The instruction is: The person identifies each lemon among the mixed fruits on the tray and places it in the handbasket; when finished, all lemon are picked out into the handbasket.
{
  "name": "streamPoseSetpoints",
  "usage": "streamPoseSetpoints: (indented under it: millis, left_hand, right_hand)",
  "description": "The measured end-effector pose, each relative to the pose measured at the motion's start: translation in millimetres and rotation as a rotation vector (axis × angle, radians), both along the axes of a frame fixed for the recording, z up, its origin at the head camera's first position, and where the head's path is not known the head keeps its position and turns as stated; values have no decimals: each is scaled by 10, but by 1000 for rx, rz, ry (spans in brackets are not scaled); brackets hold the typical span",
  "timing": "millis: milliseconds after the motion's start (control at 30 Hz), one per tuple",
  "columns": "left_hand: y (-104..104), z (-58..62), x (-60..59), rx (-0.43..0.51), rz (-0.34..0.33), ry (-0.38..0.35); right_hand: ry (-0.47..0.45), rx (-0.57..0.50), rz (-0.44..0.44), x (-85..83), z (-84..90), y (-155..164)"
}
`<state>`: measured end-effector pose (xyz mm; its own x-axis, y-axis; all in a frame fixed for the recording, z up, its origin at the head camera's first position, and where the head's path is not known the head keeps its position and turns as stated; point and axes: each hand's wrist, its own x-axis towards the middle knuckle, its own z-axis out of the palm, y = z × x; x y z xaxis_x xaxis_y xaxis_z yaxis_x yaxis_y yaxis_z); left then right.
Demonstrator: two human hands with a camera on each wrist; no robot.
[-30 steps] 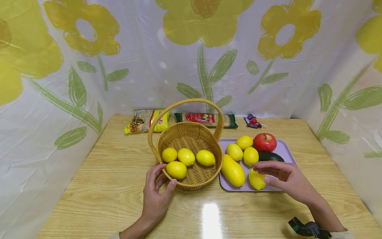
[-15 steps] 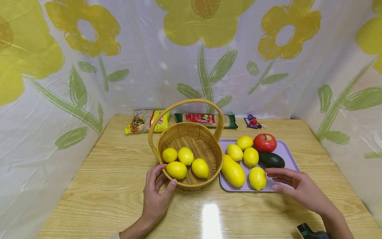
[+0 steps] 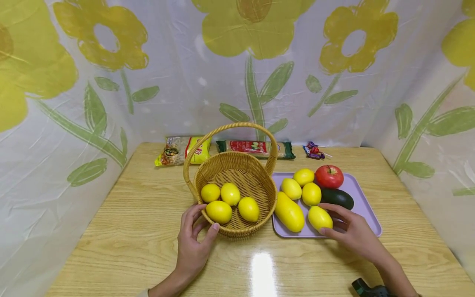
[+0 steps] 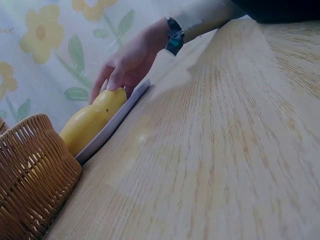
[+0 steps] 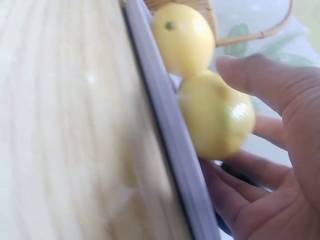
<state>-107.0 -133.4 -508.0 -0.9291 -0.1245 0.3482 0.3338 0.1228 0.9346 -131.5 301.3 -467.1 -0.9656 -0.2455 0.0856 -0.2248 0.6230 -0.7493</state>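
My left hand (image 3: 195, 243) grips the near left rim of a round wicker basket (image 3: 239, 233), thumb and fingertips at its edge. Inside the basket lie several lemons (image 3: 219, 212). On the right, my right hand (image 3: 352, 231) holds another lemon (image 3: 320, 218) at the front of a lilac tray (image 3: 371, 218), fingers behind it and thumb on its near side. The right wrist view has that lemon (image 5: 215, 115) between the thumb and the curled fingers, low at the tray's edge. A long yellow fruit (image 3: 290, 212), perhaps a papaya, lies just left of it.
More lemons (image 3: 291, 189), a red apple-like fruit (image 3: 329, 177) and a dark green vegetable (image 3: 337, 199) share the tray. Behind stand a yellow-ended food bag (image 3: 185, 151), a green-ended noodle pack (image 3: 256, 149) and lollipops (image 3: 314, 151). The basket's handle (image 3: 237, 125) arches upward.
A lemon in the basket rolled forward and settled. My right hand drew back right, then came left again onto the front lemon, which has tilted. My left hand stayed on the rim.
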Motion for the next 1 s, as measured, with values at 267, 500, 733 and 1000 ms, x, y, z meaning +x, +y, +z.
streamPoseSetpoints:
  millis: [267,500,733,1000]
  left_hand:
    - [-4,4,0,-1,-1,-5]
    - [-4,-2,-2,9,-4,-2]
    - [-1,-12,0,10,0,-2]
    - [-7,-23,-2,4,0,-2]
  right_hand:
    - [-1,10,-21,-17,7,-22]
    - [37,-108,63,-28,184,7]
    - [92,-152,190,-183,499,-78]
    - [63,-155,313,-369,698,-384]
